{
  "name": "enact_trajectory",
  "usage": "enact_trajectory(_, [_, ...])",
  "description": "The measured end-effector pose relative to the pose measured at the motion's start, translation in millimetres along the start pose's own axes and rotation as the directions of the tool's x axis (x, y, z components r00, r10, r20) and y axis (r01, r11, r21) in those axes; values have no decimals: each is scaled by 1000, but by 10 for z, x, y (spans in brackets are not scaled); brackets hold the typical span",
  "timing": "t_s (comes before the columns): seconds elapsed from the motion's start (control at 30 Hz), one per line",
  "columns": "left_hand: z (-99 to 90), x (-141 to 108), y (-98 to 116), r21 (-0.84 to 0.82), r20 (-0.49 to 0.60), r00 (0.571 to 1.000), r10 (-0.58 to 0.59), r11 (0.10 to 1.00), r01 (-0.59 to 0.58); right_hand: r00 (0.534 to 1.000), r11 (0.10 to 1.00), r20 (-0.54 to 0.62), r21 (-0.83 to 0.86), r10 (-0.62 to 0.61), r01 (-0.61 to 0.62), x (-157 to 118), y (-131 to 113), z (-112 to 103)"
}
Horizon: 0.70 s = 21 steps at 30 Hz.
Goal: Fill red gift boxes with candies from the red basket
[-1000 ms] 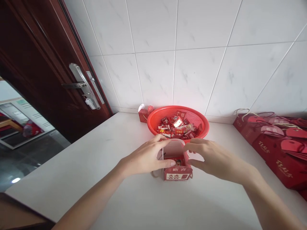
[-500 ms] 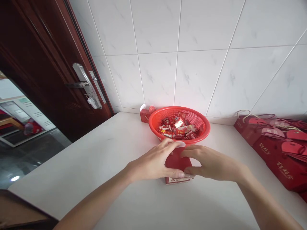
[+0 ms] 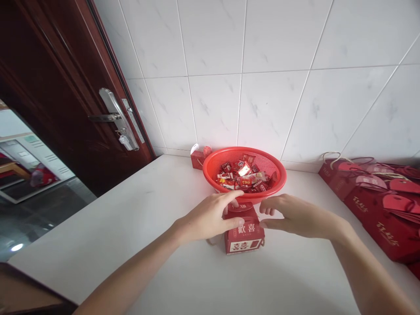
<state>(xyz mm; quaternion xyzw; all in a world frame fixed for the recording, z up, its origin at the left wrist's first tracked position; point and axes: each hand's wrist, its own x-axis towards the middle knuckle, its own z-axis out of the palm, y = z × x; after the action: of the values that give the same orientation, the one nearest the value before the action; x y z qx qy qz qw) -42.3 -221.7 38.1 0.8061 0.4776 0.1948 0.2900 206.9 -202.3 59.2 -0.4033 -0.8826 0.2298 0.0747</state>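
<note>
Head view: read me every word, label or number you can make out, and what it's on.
"歡喜": sloping front of the nearest small red box.
"囍": white label below that.
Apparently "百年好合", stylised, in gold: red packages at right.
Too small or blurred: candy wrappers in the red basket, rear flap.

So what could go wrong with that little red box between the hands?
The left hand has its thumb over the small red box, so pressing hard might dent it. The red basket stands just behind, so either hand could bump it. Cord sticks out beside the box and might snag the right hand.
</note>
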Motion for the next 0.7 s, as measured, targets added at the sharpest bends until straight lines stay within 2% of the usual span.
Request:
enact_trajectory(0.1, [60,39,-45,39,7,999,52,998,-52,986,988,97,-92,137,-128,31,45,41])
enact_trajectory(0.17, [86,52,-57,61,22,998,55,997,-56,975,984,147,-91,165,-153,55,63,57])
enact_trajectory(0.37, [95,19,-49,91,9,999,-46,995,45,974,985,224,174,-42,3,151,189,37])
enact_trajectory(0.47, [80,4,-62,88,18,996,-90,992,88,955,965,288,262,-69,-9,222,320,60])
enact_trajectory(0.57, [65,2,-82,66,57,991,-118,991,114,956,941,284,339,-77,-24,300,403,120])
enact_trajectory(0.7, [48,18,-116,73,101,990,-100,993,93,951,906,278,423,-136,6,384,396,204])
